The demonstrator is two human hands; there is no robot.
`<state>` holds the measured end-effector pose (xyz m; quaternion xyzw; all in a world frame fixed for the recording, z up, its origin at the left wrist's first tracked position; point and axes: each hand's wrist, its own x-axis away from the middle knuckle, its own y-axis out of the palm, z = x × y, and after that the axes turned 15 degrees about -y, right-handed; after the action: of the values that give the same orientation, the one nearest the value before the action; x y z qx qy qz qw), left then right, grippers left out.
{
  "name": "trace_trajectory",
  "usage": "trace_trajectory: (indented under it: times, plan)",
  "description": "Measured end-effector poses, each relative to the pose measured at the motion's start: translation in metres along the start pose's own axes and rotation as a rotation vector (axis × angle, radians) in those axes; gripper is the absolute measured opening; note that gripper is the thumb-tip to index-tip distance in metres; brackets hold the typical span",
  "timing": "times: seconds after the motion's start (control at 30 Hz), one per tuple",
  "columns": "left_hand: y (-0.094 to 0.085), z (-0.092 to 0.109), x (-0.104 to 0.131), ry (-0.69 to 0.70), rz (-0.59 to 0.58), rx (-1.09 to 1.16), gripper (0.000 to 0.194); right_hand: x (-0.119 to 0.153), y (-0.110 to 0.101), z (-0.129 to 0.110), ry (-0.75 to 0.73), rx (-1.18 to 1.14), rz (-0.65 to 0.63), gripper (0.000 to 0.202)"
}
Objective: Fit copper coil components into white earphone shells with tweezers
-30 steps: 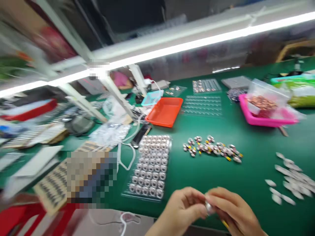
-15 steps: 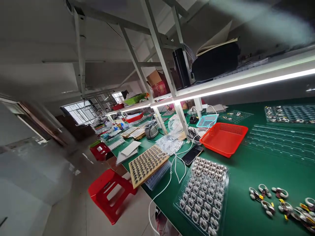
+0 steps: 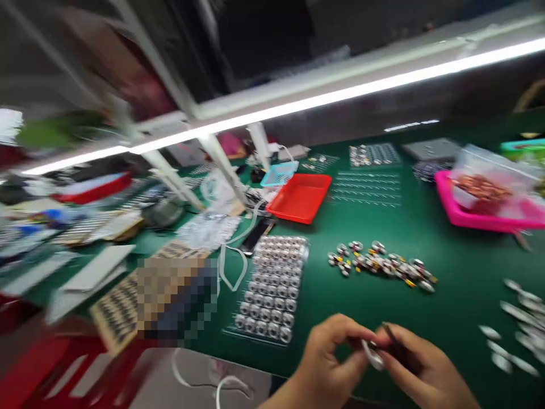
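Note:
Near the front edge of the bench, my left hand [image 3: 327, 358] is closed, pinching a small part with a white ring [image 3: 374, 359] between thumb and fingertips. My right hand [image 3: 426, 363] meets it from the other side, its fingertips at the same part. A dark slim tool [image 3: 398, 347] is held in the right hand; blur hides its exact kind. Beyond the hands lies a loose pile of small ringed parts with yellow bits [image 3: 383, 264]. To their left, a clear tray [image 3: 279, 339] holds rows of round silvery pieces.
A red basket [image 3: 300, 199] and a light blue basket [image 3: 279, 173] stand farther back. At right are a pink tray [image 3: 481, 221] with bagged copper-coloured pieces and scattered white pieces [image 3: 525, 318]. A phone [image 3: 258, 236] and white cable [image 3: 233, 284] lie left. A lit shelf [image 3: 340, 94] crosses above.
My view has swung right and down toward the bench. Both hands, out of sight before, now show at the bottom with the small ringed part between them.

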<state>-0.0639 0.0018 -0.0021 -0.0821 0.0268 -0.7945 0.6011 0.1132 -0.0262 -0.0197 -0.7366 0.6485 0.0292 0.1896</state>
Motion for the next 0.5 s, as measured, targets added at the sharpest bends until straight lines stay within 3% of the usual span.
trace_trajectory:
  times: [0.07,0.23,0.37,0.5]
  plan:
    - [-0.003,-0.002,0.000,-0.082,-0.021,0.033,0.013,0.000,-0.003,-0.005,0.070,-0.061,-0.038,0.024]
    - [-0.007,-0.006,0.002,-0.198,-0.064,0.110,0.011,0.000,0.006,-0.009,0.099,-0.127,0.063,0.014]
    - [-0.003,-0.010,0.006,-0.270,-0.032,0.219,0.011,0.008,0.015,-0.006,-0.035,-0.101,0.091,0.008]
    - [-0.002,-0.014,0.007,-0.250,-0.002,0.241,0.011,0.011,0.021,-0.003,-0.192,0.058,0.181,0.019]
